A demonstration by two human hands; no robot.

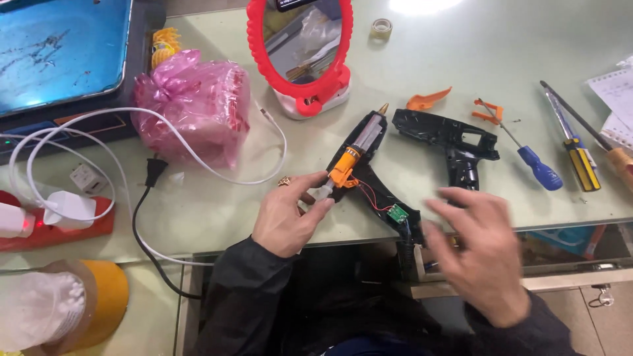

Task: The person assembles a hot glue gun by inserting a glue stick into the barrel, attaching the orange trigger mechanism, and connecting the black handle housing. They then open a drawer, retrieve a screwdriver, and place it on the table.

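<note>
While left hand [288,217] pinches the opened glue gun [369,168] rear, right hand [478,250] hovers just beside it, fingers spread, empty.

Right hand [478,254] motion-blurred, finger outlines smeared; cannot tell if it touches anything. It hides the tabletop [217,204] edge and part of the drawer [560,280] at 5 o'clock. Left hand [290,217] fingertips cover the rear end of the glue stick [323,191]. Cord [148,244] drops off the tabletop edge at 7 o'clock, its end hidden. Scale [62,56] cut off at 10 o'clock. Mirror [300,53] top cut off at 12. Paper [616,99] cut at 3. Wooden handle [623,165] runs out of frame at 3. Tape roll [382,28] too small to detail. Cotton swabs [39,310] cut at 8.
</note>
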